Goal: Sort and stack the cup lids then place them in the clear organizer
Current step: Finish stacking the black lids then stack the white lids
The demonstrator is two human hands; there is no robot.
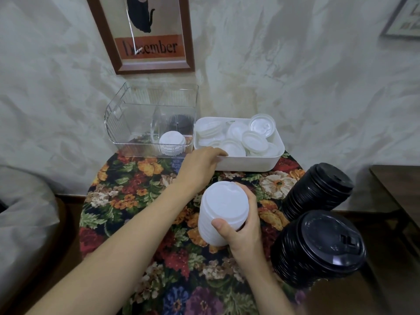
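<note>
Head view, single camera.

Worktop (141, 192): round, covered with a floral cloth on a dark ground.

Clear organizer (127, 114): 1, transparent hard plastic, ribbed walls, upright divider inside. It stands at the back left against the wall. To the right of the divider sit 1 short white stack (171, 143) at the front and 1 dark ribbed stack (179, 122) behind it.

White bin (245, 162): 1, opaque, rectangular with rounded corners, just beside the organizer on its right. It holds loose white lids (252, 140), round, flat and overlapping; an exact count is not readable.

Black lid stacks: 2, glossy and domed, both tilted at the right edge of the worktop, one far (318, 189) and one near (318, 248).

Right hand (243, 230): fingers and thumb clamped around 1 tall stack of white lids (221, 214), held above the worktop centre.

Left hand (202, 163): fingers together, reaching over the near left rim of the bin; whether they grip a lid cannot be told.

Wall: mottled plaster, 1 wood-framed print (150, 48) reading "December".
</note>
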